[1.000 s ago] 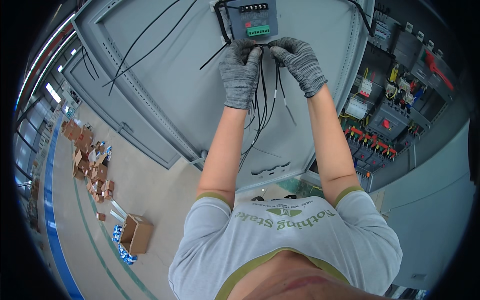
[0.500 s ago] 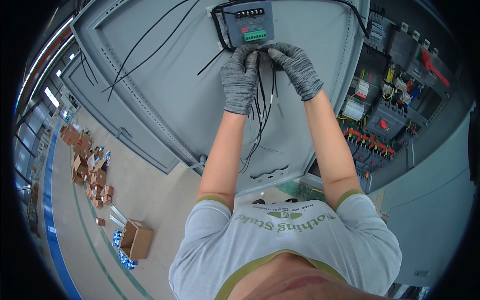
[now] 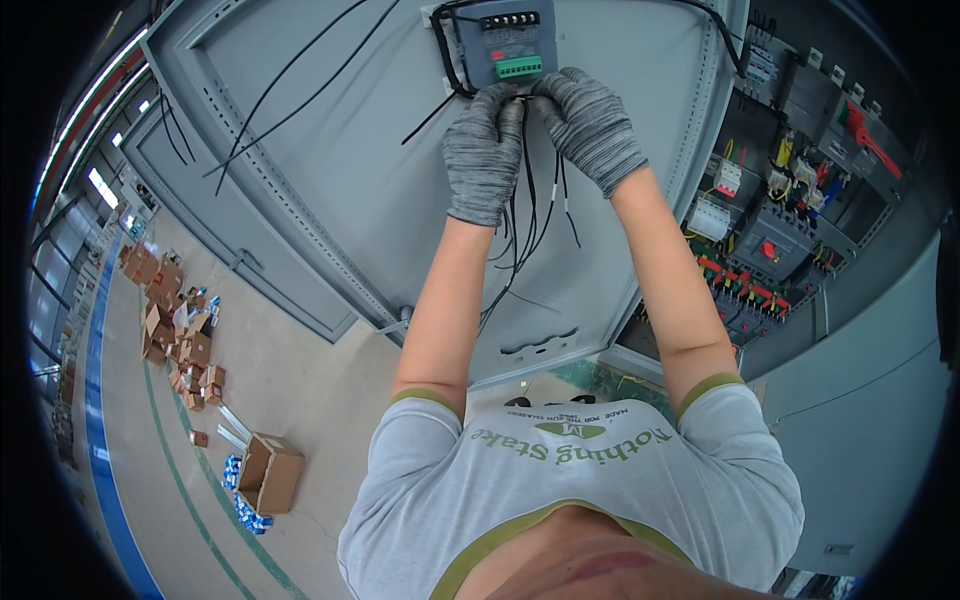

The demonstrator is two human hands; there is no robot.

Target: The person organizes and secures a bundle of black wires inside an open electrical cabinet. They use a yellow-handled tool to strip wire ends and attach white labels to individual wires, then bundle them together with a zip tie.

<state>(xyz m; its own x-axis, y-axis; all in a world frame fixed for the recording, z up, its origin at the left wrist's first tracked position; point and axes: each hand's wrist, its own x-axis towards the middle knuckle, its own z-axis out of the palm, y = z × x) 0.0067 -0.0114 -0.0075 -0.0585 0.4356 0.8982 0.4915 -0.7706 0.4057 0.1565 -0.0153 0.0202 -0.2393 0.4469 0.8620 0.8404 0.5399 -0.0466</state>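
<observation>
- Black wires (image 3: 528,165) hang in a loose bunch in front of the grey door (image 3: 340,190), their upper part drawn together just below a grey box (image 3: 548,45) fixed to it.
- The left hand (image 3: 484,155), in a grey knitted glove, has its thumb and fingers closed on the bunch near the top.
- The right hand (image 3: 592,130), gloved the same way, pinches at the wires from the other side, fingertips close to the left hand's; from here I can't make out exactly which strands each holds.
- Just above the hands, a green connector (image 3: 519,68) sits along the box's lower edge.
- Two longer black cables (image 3: 300,88) cross the door's upper left.
- Off to the right, the cabinet (image 3: 880,250) shows switches, coloured wires and a red handle (image 3: 873,142).
- Down on the floor at left, cardboard boxes (image 3: 196,348) lie in a heap; nearer, an open carton (image 3: 287,478) stands beside blue packets (image 3: 250,517).
</observation>
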